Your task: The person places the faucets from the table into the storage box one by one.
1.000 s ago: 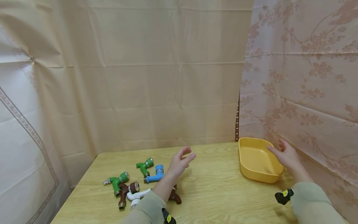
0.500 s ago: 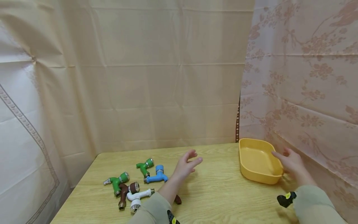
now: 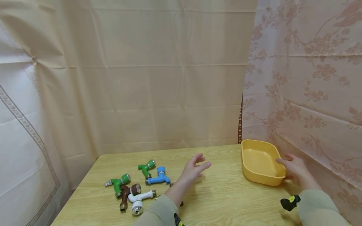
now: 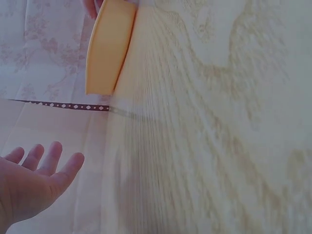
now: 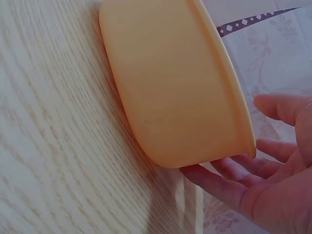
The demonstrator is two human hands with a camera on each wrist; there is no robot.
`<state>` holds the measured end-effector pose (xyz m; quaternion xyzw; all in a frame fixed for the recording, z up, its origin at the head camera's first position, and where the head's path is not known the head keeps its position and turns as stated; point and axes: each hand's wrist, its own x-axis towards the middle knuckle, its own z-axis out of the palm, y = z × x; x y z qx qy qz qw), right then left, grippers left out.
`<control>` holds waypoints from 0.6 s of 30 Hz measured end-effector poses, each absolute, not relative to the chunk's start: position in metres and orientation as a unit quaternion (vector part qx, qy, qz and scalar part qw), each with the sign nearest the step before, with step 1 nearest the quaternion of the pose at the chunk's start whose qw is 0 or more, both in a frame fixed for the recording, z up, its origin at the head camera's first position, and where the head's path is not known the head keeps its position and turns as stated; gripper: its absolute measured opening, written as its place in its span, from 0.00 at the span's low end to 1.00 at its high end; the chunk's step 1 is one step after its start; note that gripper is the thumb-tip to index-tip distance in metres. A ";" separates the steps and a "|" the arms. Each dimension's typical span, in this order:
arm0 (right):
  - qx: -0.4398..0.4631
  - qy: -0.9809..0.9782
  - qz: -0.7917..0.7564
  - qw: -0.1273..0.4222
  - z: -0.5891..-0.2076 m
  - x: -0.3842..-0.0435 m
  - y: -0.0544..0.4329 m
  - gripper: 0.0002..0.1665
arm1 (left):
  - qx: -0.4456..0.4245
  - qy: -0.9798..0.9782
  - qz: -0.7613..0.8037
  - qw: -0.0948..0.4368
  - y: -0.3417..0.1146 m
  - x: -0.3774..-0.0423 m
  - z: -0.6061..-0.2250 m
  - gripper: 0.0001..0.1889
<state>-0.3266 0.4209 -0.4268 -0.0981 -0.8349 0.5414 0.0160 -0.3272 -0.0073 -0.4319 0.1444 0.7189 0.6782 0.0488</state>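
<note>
From where I stand, the person's left hand is raised above the middle of the table, loosely open, the thumb apart from the fingers, well away from the basin. The right hand is at the far right corner, relaxed and partly spread around one corner of the yellow basin. The right wrist view shows its fingers along the outside of that corner, one fingertip at the lower edge, and its thumb off the wall beyond the rim; I cannot tell how firmly the fingers press.

The basin sits upright close to the far and right edges of the table, a rounded, open-topped tub whose smooth, shiny floor shows inside.

Over toward the left edge lie several taps. A green tap with a silver nozzle is nearest that edge; another green tap lies closer to the far edge, just beside a blue tap. Nearer the front edge are a dark brown tap and a white tap, close together. The left forearm hides most of a second brown piece.

Both light sleeves have a black device with a yellow patch at the cuff. Beige cloth hangs behind the far edge, flower-patterned cloth along the right.
</note>
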 end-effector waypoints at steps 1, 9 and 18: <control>-0.100 -0.836 0.539 0.015 -0.427 -0.327 0.421 0.55 | 0.145 0.719 0.678 0.049 -0.006 -0.327 -0.432 0.38; -0.086 -0.833 0.546 0.013 -0.432 -0.327 0.423 0.47 | 0.141 0.726 0.671 0.055 0.001 -0.326 -0.433 0.39; -0.083 -0.829 0.553 0.012 -0.433 -0.328 0.426 0.41 | 0.143 0.728 0.668 0.055 0.004 -0.328 -0.436 0.38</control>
